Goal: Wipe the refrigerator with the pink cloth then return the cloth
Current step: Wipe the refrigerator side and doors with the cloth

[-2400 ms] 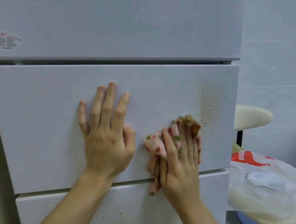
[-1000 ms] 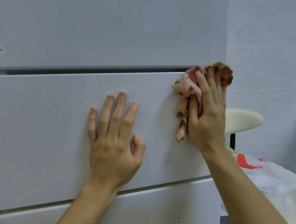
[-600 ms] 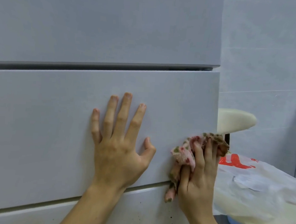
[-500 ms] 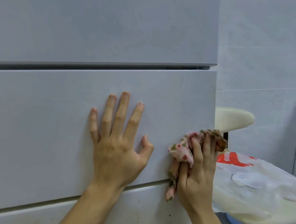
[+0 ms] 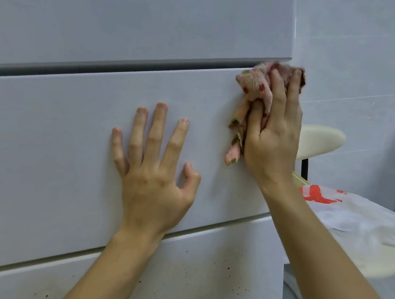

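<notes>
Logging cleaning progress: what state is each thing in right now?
left hand, spread flat on the middle panel
right hand, gripping the pink cloth
pink cloth, bunched, pressed to that panel's top right corner
middle panel, no spots visible
lower panel, speckled with dark spots

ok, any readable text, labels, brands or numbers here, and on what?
No text can be read.
Red print on the white plastic bag: partly cut off and creased, illegible.
The refrigerator panels show no label or brand.
The pink cloth has a pattern only.
</notes>
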### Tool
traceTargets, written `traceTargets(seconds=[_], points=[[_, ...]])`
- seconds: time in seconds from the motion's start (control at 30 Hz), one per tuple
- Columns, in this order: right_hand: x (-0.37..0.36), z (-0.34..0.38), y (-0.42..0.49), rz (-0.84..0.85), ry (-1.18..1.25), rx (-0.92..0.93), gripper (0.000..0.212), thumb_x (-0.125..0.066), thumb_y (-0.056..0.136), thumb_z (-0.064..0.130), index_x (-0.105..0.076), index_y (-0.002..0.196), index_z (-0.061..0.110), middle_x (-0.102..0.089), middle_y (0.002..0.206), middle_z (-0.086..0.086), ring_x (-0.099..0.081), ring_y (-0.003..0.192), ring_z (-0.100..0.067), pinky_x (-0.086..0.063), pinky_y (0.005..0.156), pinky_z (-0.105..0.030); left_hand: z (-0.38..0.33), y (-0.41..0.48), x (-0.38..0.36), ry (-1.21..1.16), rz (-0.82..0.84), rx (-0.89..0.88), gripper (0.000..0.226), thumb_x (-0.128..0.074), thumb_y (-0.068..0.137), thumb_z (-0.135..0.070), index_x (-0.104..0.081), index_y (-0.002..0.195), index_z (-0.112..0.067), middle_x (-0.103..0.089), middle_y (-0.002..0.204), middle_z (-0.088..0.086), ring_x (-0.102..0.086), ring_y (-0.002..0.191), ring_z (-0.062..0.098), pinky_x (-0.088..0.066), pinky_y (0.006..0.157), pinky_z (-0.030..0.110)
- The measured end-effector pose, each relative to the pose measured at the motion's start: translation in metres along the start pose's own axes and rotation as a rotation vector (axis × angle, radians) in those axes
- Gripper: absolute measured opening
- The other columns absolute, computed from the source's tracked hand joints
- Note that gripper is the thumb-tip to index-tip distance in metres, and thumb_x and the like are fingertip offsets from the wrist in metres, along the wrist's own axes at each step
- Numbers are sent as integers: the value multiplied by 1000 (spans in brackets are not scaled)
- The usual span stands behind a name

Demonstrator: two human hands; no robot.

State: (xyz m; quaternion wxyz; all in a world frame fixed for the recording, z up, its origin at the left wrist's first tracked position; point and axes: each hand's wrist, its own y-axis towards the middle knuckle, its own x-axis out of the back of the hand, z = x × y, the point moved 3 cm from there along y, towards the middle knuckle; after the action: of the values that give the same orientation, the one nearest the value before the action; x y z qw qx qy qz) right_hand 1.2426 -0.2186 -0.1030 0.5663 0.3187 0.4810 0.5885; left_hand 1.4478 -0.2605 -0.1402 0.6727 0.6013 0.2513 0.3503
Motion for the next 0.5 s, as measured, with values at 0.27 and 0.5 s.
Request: traceTargets(seconds=[0.27, 0.5], points=[[21, -20, -131, 84, -5, -135, 58, -40, 107, 20, -31, 161, 3, -20, 172, -17, -9, 162, -30, -14, 131, -55, 3, -1, 3, -16, 18, -17, 65, -60, 90, -28, -51, 154, -17, -33, 168, 13, -24, 158, 36, -10, 128, 62], [10, -1, -122, 71, -24, -74, 57, -37, 106, 23, -34, 159, -1, -17, 172, -21, -7, 161, -38, -7, 127, -67, 23, -9, 18, -76, 102, -89, 61, -57, 91, -22, -53, 152, -18, -33, 168, 10, -27, 158, 30, -16, 129, 55]])
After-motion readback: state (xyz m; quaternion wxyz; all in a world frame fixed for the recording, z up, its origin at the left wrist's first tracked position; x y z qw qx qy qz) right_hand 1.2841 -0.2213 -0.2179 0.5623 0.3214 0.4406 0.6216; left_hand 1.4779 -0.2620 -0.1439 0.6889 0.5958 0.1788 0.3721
